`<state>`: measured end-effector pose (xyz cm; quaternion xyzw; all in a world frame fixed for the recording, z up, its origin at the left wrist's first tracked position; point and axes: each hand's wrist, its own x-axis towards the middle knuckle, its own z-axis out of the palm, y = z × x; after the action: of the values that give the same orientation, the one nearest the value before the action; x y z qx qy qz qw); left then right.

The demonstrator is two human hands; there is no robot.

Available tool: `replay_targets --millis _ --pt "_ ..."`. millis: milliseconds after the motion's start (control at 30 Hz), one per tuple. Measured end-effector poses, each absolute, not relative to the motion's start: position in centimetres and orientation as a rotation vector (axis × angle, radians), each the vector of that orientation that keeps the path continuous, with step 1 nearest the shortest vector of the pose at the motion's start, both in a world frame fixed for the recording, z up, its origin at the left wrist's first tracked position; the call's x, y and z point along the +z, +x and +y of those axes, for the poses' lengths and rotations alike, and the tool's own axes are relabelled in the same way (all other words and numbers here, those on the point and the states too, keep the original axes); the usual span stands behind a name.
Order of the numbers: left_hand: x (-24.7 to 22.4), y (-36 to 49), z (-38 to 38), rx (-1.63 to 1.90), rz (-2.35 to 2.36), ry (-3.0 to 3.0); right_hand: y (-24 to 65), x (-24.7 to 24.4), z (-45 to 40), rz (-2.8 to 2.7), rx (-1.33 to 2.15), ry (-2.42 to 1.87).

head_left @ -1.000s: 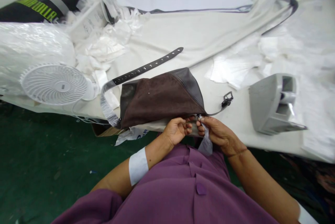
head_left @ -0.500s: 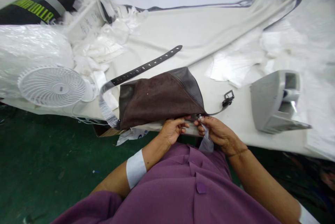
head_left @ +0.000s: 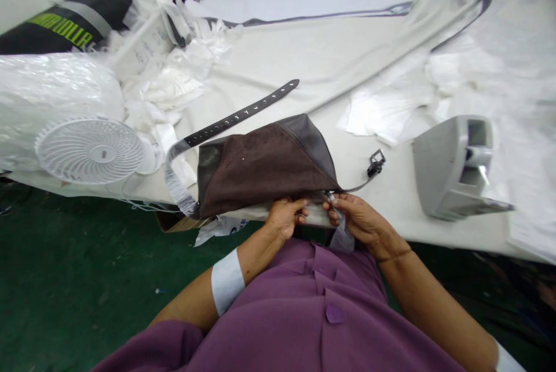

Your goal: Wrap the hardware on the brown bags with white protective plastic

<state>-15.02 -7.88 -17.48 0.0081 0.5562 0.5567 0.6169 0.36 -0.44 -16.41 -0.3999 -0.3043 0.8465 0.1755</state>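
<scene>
A brown shoulder bag (head_left: 264, 166) with dark leather corners lies on its side at the table's near edge. Its punched strap (head_left: 243, 112) loops out on the left, partly wrapped in clear film, and a short buckle strap (head_left: 376, 163) sticks out on the right. My left hand (head_left: 284, 217) is closed at the bag's near edge, thumb and fingers pinched together; the bag's edge partly hides the fingertips. At the bag's right near corner, my right hand (head_left: 358, 218) pinches a strip of clear plastic film (head_left: 342, 237) that hangs down beside the fingers.
A white fan (head_left: 98, 152) stands on the left beside crumpled plastic. To the right sits a grey tape dispenser (head_left: 452, 169). White paper sheets (head_left: 382, 114) lie behind it. A black roll (head_left: 78, 15) with green lettering rests at the back left.
The fingers of my left hand have drawn in slightly from the right, along the bag's edge. My right hand stays at the corner with the film. The view has shifted a little.
</scene>
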Motion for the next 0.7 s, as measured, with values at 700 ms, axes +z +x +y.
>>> replay_targets --millis 700 --pt "-15.5 -14.3 -8.9 1.288 1.147 0.095 0.5 -16.9 -1.6 -1.454 1.862 -1.481"
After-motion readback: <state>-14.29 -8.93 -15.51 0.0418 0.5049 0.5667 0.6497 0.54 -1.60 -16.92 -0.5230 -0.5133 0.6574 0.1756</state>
